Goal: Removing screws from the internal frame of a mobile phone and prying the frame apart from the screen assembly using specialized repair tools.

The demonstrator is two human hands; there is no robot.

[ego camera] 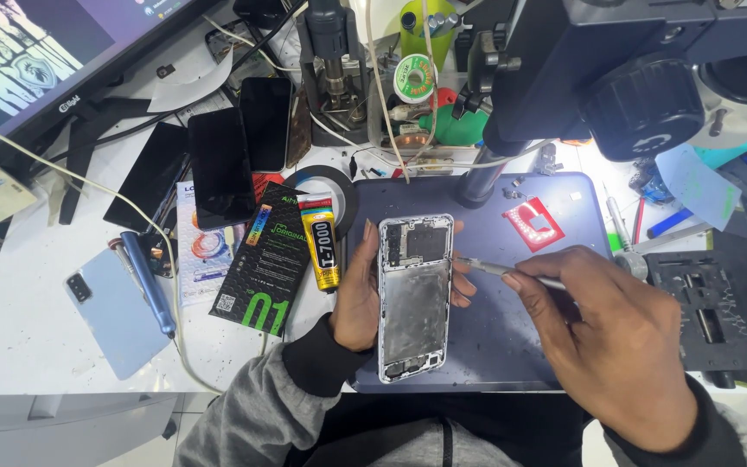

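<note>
An opened phone body (pixel 414 298) with its back off lies upright on a blue-grey work mat (pixel 512 337). My left hand (pixel 358 298) wraps around its left edge, with fingertips showing on the right edge. My right hand (pixel 611 333) holds thin metal tweezers (pixel 499 269). Their tip touches the phone's upper right edge, near the camera area.
A microscope (pixel 616 69) hangs over the mat's far right. Left of the phone are a glue tube (pixel 321 242), a black tape roll (pixel 339 186), a black box (pixel 265 259), dark phones (pixel 222 164), a pale blue back cover (pixel 114 316) and a soldering iron (pixel 144 281). A monitor (pixel 36 60) stands at far left.
</note>
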